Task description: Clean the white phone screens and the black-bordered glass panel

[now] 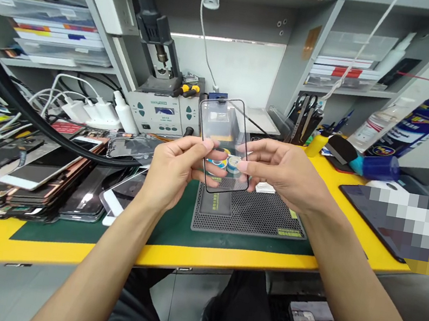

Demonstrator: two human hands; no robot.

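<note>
Left hand (172,167), right hand (282,174), each grip pinching glass panel (224,124) side edges, above mat (262,218)

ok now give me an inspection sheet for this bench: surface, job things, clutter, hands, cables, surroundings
surface: yellow bench with a green mat and a grey ribbed mat on it
job's things: glass panel, clear with a black border, held up above the mats
clutter: pile of phones and screens at left; spray can and dark tablet at right
hands: left hand and right hand pinch the panel's lower half, one on each side
cables: white chargers with white leads; thick black hose arcs across the left
surroundings: rework station behind; shelves with trays
</note>
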